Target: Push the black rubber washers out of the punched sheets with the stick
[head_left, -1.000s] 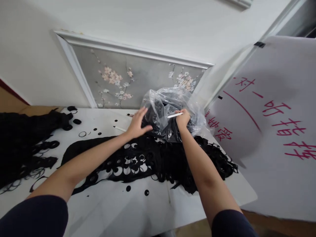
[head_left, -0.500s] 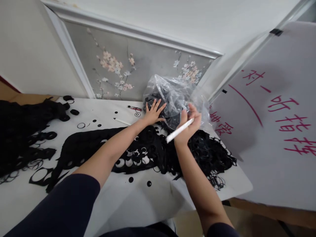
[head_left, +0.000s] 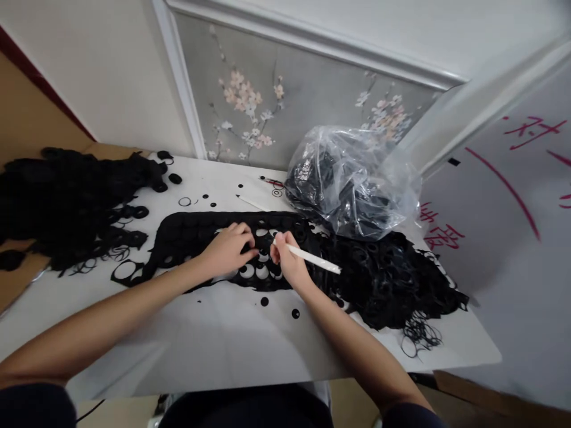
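A black sheet with rows of round holes [head_left: 178, 238] lies flat on the white table, the tabletop showing through the cut-out circles. My left hand [head_left: 229, 246] rests on the sheet's middle with bent fingers, a gap showing between thumb and forefinger. Just right of it, my right hand [head_left: 289, 258] is closed around a white pencil-like stick [head_left: 317, 260], whose rear end points right. Its fingertips are over the holes; what they touch there is hidden. Behind the right hand sits a clear plastic bag [head_left: 352, 184] with black pieces inside.
Black scraps [head_left: 388, 279] heap up on the right, and another black pile [head_left: 75, 202] lies at the left. A second white pencil [head_left: 250, 202] and small black discs [head_left: 264, 302] are on the table [head_left: 200, 345]. A whiteboard [head_left: 513, 285] with red writing stands right.
Both hands have come away from the plastic bag, back and down onto the holed black sheet. The white stick stays in my right hand. The view has shifted left.
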The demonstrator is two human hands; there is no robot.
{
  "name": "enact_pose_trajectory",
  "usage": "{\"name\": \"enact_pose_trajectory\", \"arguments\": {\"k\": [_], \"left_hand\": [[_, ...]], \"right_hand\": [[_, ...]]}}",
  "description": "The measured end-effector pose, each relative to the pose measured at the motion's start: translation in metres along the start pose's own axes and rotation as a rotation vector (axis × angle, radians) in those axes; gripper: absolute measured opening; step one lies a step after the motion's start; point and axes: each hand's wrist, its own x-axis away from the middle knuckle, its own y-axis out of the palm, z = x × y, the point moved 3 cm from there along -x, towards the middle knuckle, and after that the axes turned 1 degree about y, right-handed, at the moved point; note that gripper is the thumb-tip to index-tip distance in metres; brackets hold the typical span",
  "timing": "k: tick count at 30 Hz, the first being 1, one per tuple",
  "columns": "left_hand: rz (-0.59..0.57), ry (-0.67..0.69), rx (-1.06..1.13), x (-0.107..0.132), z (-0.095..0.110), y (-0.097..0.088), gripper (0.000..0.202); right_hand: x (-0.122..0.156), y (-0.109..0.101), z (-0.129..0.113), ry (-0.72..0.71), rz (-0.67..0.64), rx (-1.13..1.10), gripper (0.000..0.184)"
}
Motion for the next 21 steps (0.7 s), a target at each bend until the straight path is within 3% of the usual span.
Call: {"name": "enact_pose_trajectory", "arguments": {"k": [2, 5, 14, 21], "left_hand": [[-0.011, -0.009, -0.108, 0.022, -0.002, 0.009, 0.018], [0.074, 0.064, -0.227, 0.037, 0.000, 0.019, 0.021], [0.382, 0.258, -0.022, 0.046, 0.000, 0.011, 0.017], [0.380, 0.315, -0.073, 0.047, 0.000, 0.013, 0.018]], "right_hand": [[0.003, 0.005, 0.009, 0.007, -0.023, 0.006, 0.038], [0.008, 0.004, 0.015, 0.079, -0.069, 0.041, 0.028], [0.018, -0.001, 0.006, 0.181, -0.059, 0.223, 0.018], [0.013, 0.005, 0.011, 0.176, -0.029, 0.211, 0.020]]}}
